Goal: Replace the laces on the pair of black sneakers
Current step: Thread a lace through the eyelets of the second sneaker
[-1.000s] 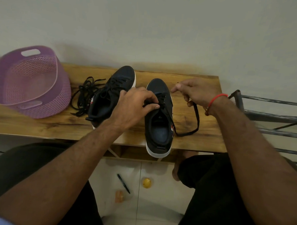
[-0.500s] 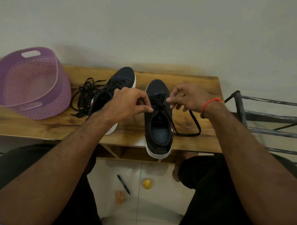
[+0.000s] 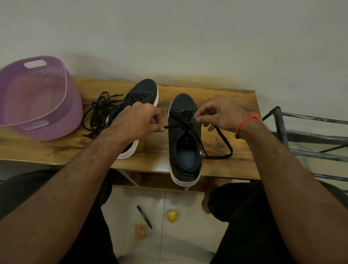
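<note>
Two black sneakers w/ white soles on a wooden bench [image 3: 50, 153], toes toward the wall. Right sneaker [image 3: 185, 140] sits at the front edge, heel overhanging — its black lace [image 3: 218, 151] loops out to the right on the wood. Left hand [image 3: 138, 123]: fingers curled, pinching one lace end pulled taut to the left. Right hand [image 3: 221, 117]: thumb and forefinger pinching the lace over the eyelets, other fingers loosely bent. Left sneaker [image 3: 143, 95] lies partly under the left forearm. Loose black laces [image 3: 99, 113] are piled between it and a purple basket [image 3: 34, 99] at the left end.
</note>
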Available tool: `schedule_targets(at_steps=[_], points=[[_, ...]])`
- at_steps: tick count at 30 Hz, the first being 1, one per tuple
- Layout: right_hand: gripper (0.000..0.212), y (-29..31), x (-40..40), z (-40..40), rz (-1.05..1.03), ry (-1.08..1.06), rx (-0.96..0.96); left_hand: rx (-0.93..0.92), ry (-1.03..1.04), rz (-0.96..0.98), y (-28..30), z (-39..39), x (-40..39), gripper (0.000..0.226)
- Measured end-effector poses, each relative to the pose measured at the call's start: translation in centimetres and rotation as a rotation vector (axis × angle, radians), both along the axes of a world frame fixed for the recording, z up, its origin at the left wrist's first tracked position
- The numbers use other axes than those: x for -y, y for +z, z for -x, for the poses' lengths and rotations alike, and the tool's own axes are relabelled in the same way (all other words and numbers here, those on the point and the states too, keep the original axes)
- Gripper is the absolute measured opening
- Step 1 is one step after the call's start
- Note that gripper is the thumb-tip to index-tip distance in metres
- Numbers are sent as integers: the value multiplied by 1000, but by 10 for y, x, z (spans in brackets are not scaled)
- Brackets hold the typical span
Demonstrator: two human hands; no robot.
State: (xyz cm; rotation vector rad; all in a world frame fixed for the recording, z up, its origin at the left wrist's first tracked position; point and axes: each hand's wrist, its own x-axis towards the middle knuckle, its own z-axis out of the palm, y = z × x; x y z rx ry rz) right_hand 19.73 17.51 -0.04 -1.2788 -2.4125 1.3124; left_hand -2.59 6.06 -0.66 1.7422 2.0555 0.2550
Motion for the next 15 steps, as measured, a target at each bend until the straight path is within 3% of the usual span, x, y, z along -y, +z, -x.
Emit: schedule_targets(at_steps=[7,15], points=[[8,-3,2,4,-53,36,106,-7,-33,-210,-5,-30,2,17],[9,0,6,4,100,34,103,-49,6,-380,-10,-45,8,18]])
